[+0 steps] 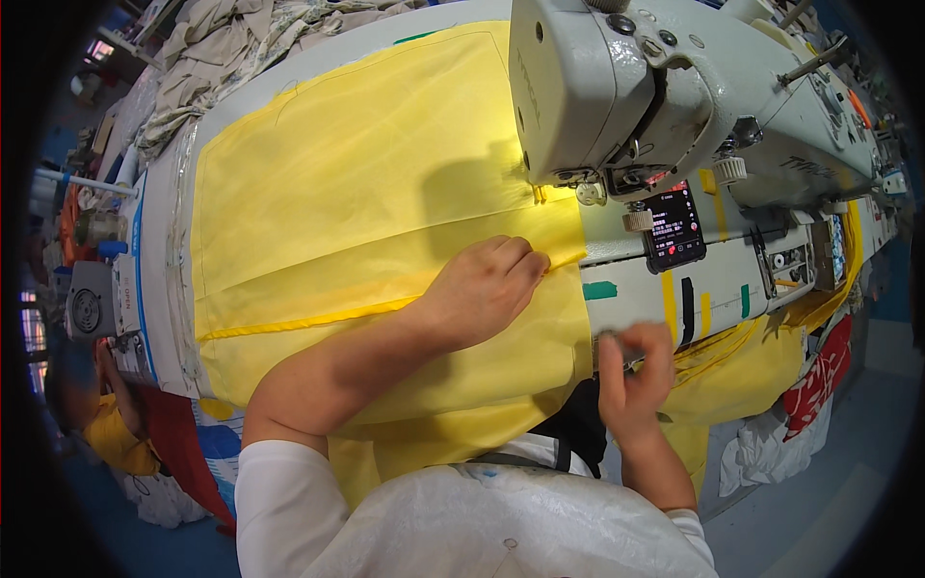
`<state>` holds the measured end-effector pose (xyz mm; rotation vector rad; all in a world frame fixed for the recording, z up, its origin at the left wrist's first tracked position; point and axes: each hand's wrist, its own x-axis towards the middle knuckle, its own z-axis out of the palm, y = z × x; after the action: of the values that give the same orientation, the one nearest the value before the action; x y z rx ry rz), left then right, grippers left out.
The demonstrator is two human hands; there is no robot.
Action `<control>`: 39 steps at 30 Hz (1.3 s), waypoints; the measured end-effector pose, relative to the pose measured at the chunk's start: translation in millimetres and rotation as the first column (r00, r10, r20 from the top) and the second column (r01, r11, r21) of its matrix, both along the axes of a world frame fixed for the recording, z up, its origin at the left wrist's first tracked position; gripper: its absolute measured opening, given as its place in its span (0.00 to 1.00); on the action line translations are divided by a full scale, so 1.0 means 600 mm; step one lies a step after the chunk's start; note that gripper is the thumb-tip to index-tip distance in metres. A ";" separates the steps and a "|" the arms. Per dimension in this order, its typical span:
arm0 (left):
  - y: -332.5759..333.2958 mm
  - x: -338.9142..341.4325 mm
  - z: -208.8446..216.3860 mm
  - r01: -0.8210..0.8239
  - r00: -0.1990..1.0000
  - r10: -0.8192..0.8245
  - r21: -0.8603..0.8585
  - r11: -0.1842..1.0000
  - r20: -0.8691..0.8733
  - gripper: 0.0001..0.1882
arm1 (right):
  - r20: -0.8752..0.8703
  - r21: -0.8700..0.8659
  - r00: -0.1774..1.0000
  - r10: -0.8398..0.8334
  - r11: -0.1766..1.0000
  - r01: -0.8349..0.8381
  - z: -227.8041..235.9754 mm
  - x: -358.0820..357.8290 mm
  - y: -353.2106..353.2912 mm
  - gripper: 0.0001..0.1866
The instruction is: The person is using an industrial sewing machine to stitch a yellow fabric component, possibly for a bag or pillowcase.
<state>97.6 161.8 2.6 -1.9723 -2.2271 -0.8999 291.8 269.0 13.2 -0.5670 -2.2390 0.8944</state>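
A: Progress?
B: Yellow cloth (337,202) lies beneath the sewing machine (568,106); outer edge (385,60) looks stitched, folded seam (308,320) probably unfinished.
A: Hands?
B: Left hand (487,289) pinches cloth; right hand (636,383) hovers apart, blurred; can't tell grip.

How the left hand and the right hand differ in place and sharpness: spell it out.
The left hand lies knuckles up on the yellow fabric panel; the right hand shows right of that panel.
The left hand looks fairly sharp; the right hand is blurred, so whether it holds anything is unclear.
Both are bare, with curled fingers.
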 end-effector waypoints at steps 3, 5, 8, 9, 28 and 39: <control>0.000 0.001 -0.001 -0.004 1.000 0.004 0.007 1.000 0.010 0.08 | 0.057 -0.128 0.995 0.085 0.989 -0.077 -0.027 0.082 -0.047 0.15; 0.002 0.002 -0.003 0.002 1.000 -0.002 0.018 1.000 0.004 0.08 | 0.226 -0.509 0.973 0.041 0.857 0.082 -0.047 0.106 -0.080 0.20; 0.005 0.002 -0.003 0.005 1.000 -0.005 0.036 0.999 -0.006 0.08 | 0.100 -0.908 0.986 0.136 0.417 0.034 -0.106 0.110 -0.090 0.25; 0.004 0.001 -0.003 0.006 1.000 -0.006 0.036 0.999 -0.017 0.08 | 0.100 -0.910 0.985 0.140 0.413 0.034 -0.114 0.108 -0.089 0.25; 0.001 0.002 -0.002 0.007 1.000 -0.006 0.013 1.000 -0.027 0.09 | 0.048 -0.999 0.941 0.336 0.007 0.048 -0.035 0.187 -0.073 0.13; 0.003 -0.003 0.007 0.076 0.990 -0.073 0.018 0.997 -0.117 0.10 | 0.114 -0.993 0.937 0.331 0.050 0.103 -0.069 0.187 -0.082 0.13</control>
<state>95.8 163.6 6.7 -2.0541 -2.0858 -0.7907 403.9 219.6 -28.0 -1.1981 -1.4577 2.7109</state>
